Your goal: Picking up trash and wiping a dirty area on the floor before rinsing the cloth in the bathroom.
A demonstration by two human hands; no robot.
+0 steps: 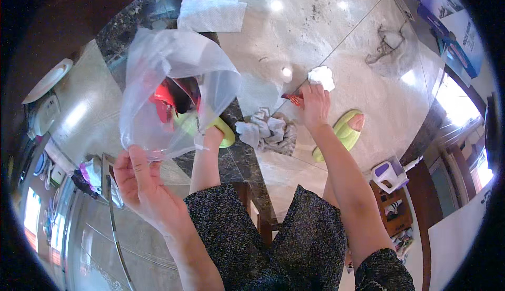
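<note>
My left hand (142,176) pinches the near rim of a translucent white plastic bag (177,54), which hangs open with red and dark wrappers (169,97) inside. My right hand (315,105) reaches down to the tiled floor and holds a small red wrapper (292,99) at its fingers. Just beyond those fingertips lies a crumpled white tissue (321,78). A rumpled grey-and-white cloth (272,131) rests on the floor between the bag and my right hand.
White paper sheets (213,11) lie on the floor beyond the bag. A thin clear plastic bag (392,50) is at the right, near printed boxes (453,22). Green slippers (343,131) are on my feet. A white-and-purple plastic jug (388,175) stands at the right.
</note>
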